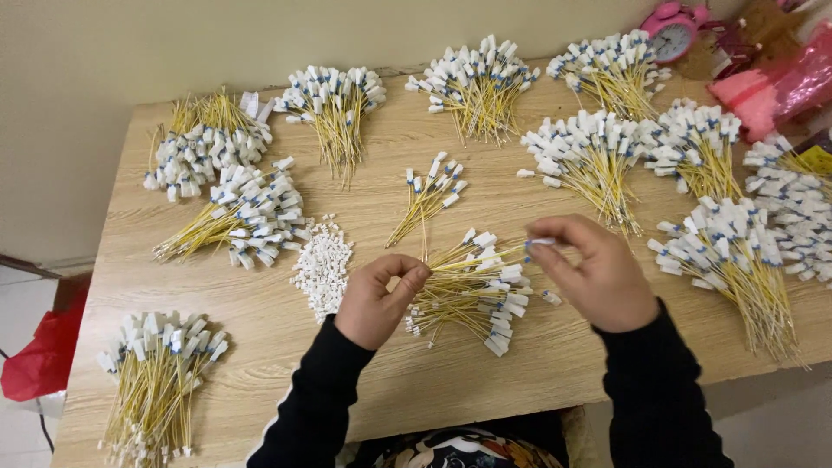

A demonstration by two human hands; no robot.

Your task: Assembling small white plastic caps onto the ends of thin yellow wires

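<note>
Both hands pinch yellow cable [472, 257]: left hand [374, 301], right hand [598, 276]; bundles crowd table [260, 334].

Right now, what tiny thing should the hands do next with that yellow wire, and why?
Probably lay it on the small bundle above. The left hand pinches one end of a yellow wire and the right hand holds its white cap, so it looks finished.

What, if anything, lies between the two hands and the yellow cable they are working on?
Nothing visible. The left hand pinches one end of the yellow cable and the right hand pinches its white-capped end. The loose bundle lies underneath, not between.
</note>
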